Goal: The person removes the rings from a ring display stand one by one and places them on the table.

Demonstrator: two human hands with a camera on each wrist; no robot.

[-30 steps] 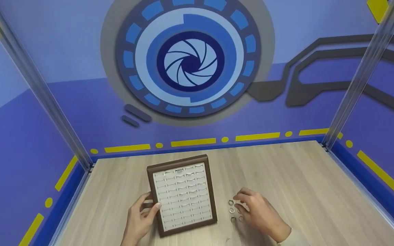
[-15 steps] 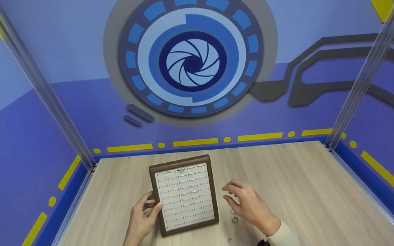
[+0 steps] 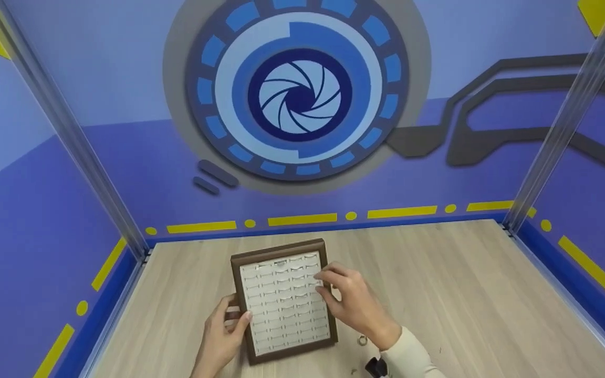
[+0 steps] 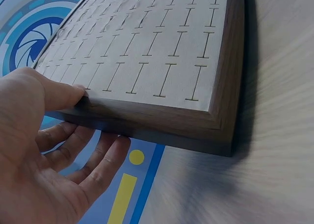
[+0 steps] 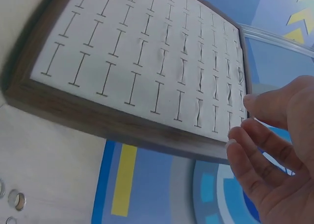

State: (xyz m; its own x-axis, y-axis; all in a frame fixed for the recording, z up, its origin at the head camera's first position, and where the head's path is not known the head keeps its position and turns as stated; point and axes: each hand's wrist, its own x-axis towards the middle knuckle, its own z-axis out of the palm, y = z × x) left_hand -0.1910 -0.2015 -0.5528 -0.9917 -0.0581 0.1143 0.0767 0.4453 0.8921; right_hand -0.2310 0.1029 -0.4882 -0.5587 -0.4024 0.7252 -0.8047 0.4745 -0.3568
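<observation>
A ring display board (image 3: 284,310) with a dark brown frame and pale slotted face stands tilted in the middle of the table. My left hand (image 3: 221,333) grips its left side, thumb on the front edge and fingers behind, as the left wrist view (image 4: 64,136) also shows the hand. My right hand (image 3: 357,302) is at the board's right edge, thumb and fingertips bent towards each other near the upper slots. I cannot tell whether a ring sits between those fingertips. A ring (image 3: 280,263) appears in a top-row slot.
A loose ring (image 3: 362,340) lies on the wooden table (image 3: 439,278), right of the board. More rings (image 5: 17,199) show at the lower left of the right wrist view. A dark object (image 3: 376,366) is by the right sleeve. Blue patterned walls (image 3: 139,173) enclose the table.
My right hand has lifted from the loose rings and moved left and up to the board's right edge. My left hand keeps its grip on the frame.
</observation>
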